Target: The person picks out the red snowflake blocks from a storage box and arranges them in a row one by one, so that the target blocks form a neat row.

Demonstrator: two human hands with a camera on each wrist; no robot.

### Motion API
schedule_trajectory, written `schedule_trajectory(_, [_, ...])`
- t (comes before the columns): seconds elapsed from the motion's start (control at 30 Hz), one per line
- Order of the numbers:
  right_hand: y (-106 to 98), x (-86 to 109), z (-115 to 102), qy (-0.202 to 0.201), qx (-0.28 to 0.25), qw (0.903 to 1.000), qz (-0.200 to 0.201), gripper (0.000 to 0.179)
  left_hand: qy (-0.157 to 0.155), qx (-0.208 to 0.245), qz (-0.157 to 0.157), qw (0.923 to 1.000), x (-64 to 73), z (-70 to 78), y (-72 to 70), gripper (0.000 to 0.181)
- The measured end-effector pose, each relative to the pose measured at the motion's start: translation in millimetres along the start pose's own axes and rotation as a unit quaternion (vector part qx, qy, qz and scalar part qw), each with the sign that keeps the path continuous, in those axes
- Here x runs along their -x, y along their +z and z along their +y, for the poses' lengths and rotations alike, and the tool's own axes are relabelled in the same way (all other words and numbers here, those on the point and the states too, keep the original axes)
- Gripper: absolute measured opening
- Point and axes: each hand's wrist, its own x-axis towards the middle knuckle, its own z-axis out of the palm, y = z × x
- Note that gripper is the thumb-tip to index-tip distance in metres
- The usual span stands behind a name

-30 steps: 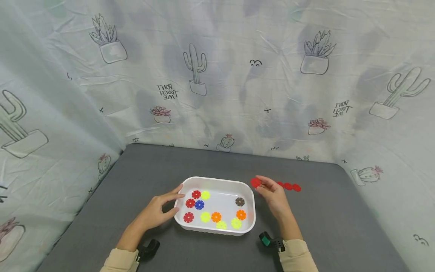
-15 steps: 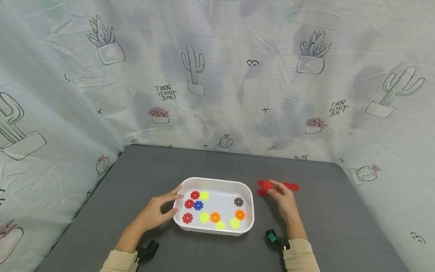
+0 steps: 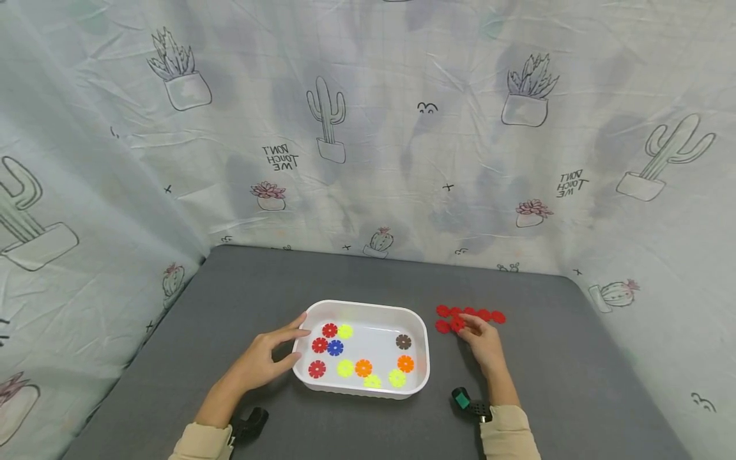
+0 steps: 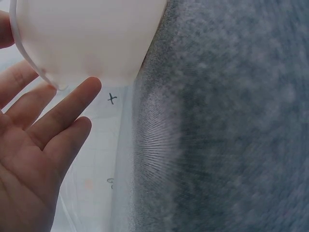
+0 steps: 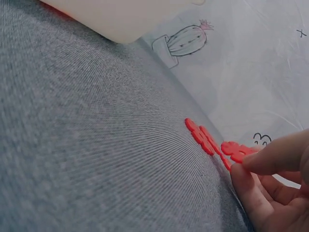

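Observation:
My right hand [image 3: 485, 345] pinches a red plastic snowflake disc [image 3: 457, 324] between thumb and fingertips, low over the grey table. In the right wrist view the held red disc [image 5: 236, 151] tilts at the fingertips, close to other red discs lying flat. Just left of it lies one red disc [image 3: 442, 326], and behind runs a row of several red discs [image 3: 485, 315]. My left hand [image 3: 261, 361] rests on the left end of a white tray [image 3: 368, 391], thumb and fingers spread over its rim. Ring and little fingers [image 4: 72, 137] extend along the tray's outside in the left wrist view.
Inside the tray lie red discs [image 3: 317, 369], yellow discs [image 3: 345, 368], orange discs [image 3: 363, 368], a blue disc [image 3: 335, 347] and a brown disc [image 3: 404, 342]. The grey tabletop [image 3: 276, 275] meets a cactus-print curtain [image 3: 368, 160] at the back and sides.
My right hand has carried its disc from beside the tray's back right corner, then rightward and down to the front of the row. A single disc shows at left of the front row. The left hand stays put.

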Motion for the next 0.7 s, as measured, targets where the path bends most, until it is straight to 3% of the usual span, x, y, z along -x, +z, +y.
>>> schedule_trajectory(0.4, [0.7,-3.3,1.7,-0.045,0.120,0.9912,0.032,0.037,-0.004,0.006,-0.002,1.0000,-3.5,1.0,-1.5,0.041])
schedule_trajectory(0.7, [1.2,-3.6,-1.7,-0.042,0.124,0.9895,0.061,0.036,-0.013,0.005,-0.005,0.9999,-5.6,1.7,-2.9,0.041])
